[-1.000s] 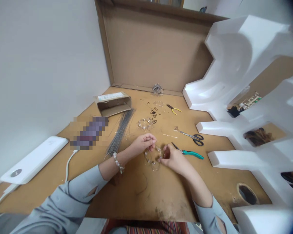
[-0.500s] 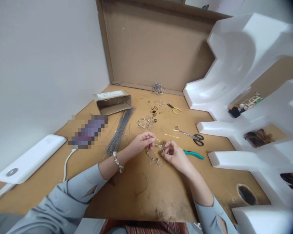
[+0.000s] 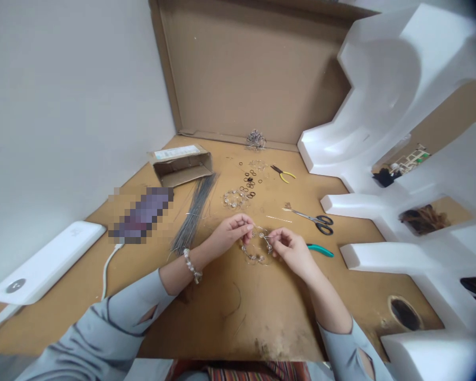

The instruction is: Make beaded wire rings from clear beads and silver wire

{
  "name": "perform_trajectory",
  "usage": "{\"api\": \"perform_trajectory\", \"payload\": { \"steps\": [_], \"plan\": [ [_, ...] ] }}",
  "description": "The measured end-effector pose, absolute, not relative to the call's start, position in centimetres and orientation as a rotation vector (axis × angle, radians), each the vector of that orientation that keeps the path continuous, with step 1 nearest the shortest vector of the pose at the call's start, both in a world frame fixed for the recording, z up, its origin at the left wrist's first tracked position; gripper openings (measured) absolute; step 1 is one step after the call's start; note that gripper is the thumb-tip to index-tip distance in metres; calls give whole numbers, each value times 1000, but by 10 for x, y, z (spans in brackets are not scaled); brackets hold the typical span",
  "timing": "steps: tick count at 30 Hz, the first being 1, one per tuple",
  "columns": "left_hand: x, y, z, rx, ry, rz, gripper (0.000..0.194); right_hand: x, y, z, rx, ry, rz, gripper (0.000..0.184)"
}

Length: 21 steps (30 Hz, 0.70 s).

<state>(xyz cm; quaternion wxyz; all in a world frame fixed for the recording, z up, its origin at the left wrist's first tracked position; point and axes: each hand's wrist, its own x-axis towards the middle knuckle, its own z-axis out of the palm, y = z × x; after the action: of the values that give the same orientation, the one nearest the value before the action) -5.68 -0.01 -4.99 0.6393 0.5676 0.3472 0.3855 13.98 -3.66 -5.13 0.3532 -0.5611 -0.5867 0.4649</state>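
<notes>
Between my hands is a ring of thin wire with clear beads (image 3: 255, 258), held a little above the tabletop. My left hand (image 3: 238, 232) pinches the wire at the ring's upper left. At its upper right, my right hand (image 3: 289, 248) closes thumb and forefinger on the wire near a bead. Partly behind my right hand lies a tool with a teal handle (image 3: 320, 250); its head is hidden. A second beaded wire ring (image 3: 235, 199) rests on the table just beyond my left hand.
Scissors (image 3: 315, 219) and yellow-handled pliers (image 3: 283, 174) lie to the right. Several small dark rings (image 3: 250, 185) are scattered mid-table. Left are a bundle of grey wires (image 3: 194, 214), an open cardboard box (image 3: 182, 165) and a white power bank (image 3: 47, 262). White foam (image 3: 373, 256) borders the right.
My right hand has shifted slightly right, and its fingers have drawn closer together on the wire. The beaded ring has turned a little. My left hand keeps its pinch.
</notes>
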Motion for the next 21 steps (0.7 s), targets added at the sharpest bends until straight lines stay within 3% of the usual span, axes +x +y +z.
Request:
{"api": "perform_trajectory", "payload": {
  "steps": [8, 21],
  "plan": [
    [-56, -1, -50, 1299, 794, 850, 21, 137, -39, -52, -1467, -1695, 1003, 24],
    [-54, -1, -58, 1308, 737, 841, 22, 138, -40, -48, -1555, -1939, 666, 16]
  ]
}}
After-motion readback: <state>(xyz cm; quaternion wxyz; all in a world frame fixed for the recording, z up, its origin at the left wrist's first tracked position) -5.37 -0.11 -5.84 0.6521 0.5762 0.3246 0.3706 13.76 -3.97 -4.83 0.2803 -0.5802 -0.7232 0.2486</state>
